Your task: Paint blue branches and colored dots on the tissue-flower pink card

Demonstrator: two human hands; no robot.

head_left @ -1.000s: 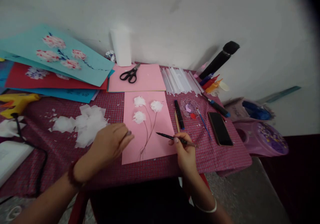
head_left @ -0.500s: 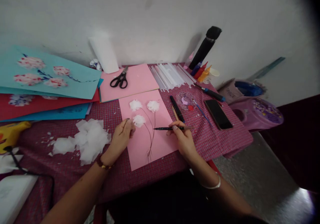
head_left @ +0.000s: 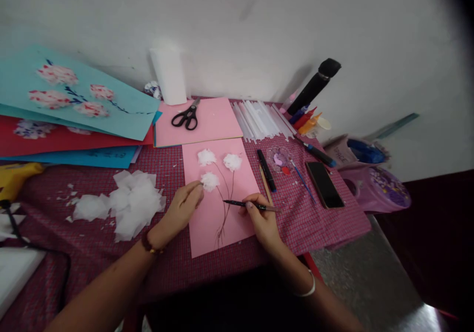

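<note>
The counter (head_left: pixel 92 243) in front of me wears a red checked cloth, and the pink sheet (head_left: pixel 207 223) lies on it near its front edge, straight ahead of me, its short side toward my body. A loose tissue pile (head_left: pixel 129 201) sits on the cloth to the left of the sheet, well apart from it.

My left forearm comes in from the lower left at a slant. The left hand (head_left: pixel 181 211) lies palm down across the sheet's left edge, its grip apart and holding nothing, fingers stretched out side by side. Their tips reach the lowest white tuft (head_left: pixel 210 180) glued to the sheet.

My right forearm rises from the lower right, wrist bent slightly inward. The right hand (head_left: pixel 261 221) rests on the sheet's right edge, its grip clamped on a thin dark pen (head_left: pixel 246 204) held between thumb and first fingers. The pen lies nearly level, tip pointing left at the drawn stems in the sheet's middle.
</note>
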